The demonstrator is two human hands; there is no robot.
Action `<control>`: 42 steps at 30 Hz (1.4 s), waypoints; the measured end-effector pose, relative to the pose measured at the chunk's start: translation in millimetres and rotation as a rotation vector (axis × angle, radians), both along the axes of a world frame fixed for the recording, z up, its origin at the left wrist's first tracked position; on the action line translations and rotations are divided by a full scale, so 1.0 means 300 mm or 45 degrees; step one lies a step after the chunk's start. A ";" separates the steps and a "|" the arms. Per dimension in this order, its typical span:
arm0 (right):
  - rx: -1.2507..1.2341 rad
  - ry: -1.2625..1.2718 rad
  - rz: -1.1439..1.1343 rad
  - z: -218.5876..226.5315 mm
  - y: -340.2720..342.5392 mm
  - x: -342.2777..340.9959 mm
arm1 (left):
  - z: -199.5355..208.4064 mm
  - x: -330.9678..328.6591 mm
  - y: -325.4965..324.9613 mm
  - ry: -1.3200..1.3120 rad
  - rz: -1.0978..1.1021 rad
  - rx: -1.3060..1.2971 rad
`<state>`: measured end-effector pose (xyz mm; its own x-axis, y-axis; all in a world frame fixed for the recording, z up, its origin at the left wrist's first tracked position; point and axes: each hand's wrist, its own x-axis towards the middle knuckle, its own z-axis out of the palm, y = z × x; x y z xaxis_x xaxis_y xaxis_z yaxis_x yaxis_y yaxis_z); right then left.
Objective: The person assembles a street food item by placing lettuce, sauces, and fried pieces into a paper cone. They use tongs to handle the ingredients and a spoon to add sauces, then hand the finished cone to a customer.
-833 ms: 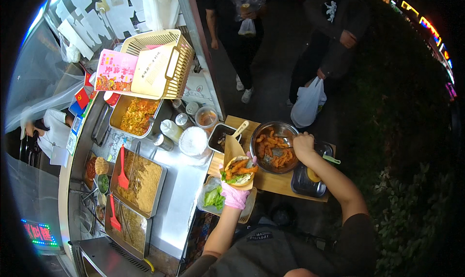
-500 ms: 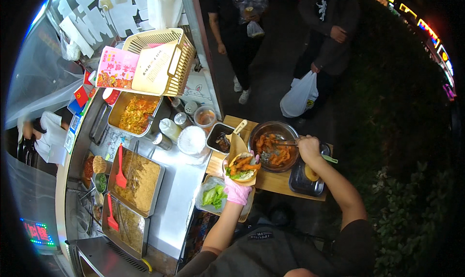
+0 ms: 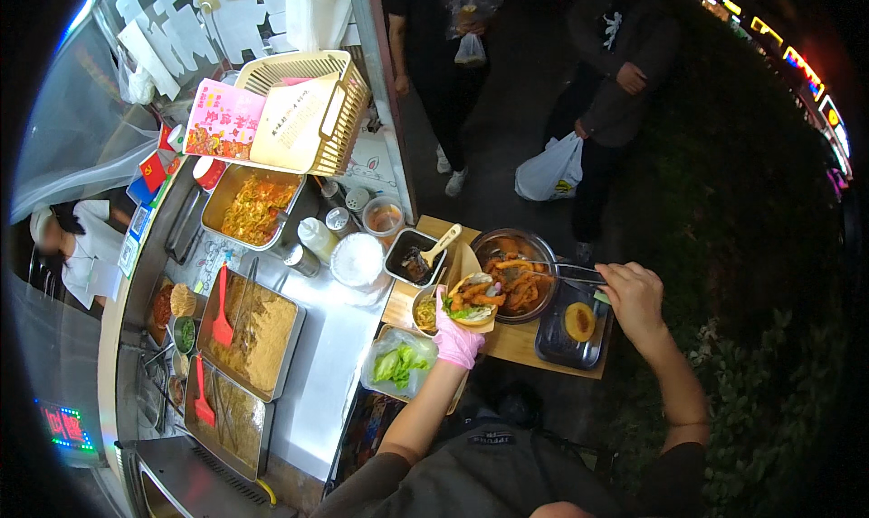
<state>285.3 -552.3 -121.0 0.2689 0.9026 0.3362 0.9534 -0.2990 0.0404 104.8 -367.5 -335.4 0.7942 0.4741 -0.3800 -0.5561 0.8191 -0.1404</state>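
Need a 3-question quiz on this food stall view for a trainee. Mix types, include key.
1. Which hand supports the filled bun?
2. Multiple choice. The right hand holds: a) a ladle, b) metal tongs, c) a knife.
3. True or false: the metal bowl holds lettuce.

Key:
1. The left hand.
2. b.
3. False; it holds browned strips of food.

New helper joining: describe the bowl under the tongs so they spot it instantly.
Find the wooden board right of the steel counter. The metal bowl sits there, between the sauce tub and the dark tray; unlike those boxy neighbours, it is round and holds fried strips.
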 end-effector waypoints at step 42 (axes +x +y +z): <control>-0.247 -0.154 -0.014 -0.548 0.192 0.255 | 0.111 -0.056 0.013 -0.161 0.185 -0.170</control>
<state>361.9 -494.5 -285.4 0.2475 0.9507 0.1867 0.9349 -0.2850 0.2117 87.9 -363.7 -302.2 0.7666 0.5390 -0.3490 -0.6379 0.7013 -0.3181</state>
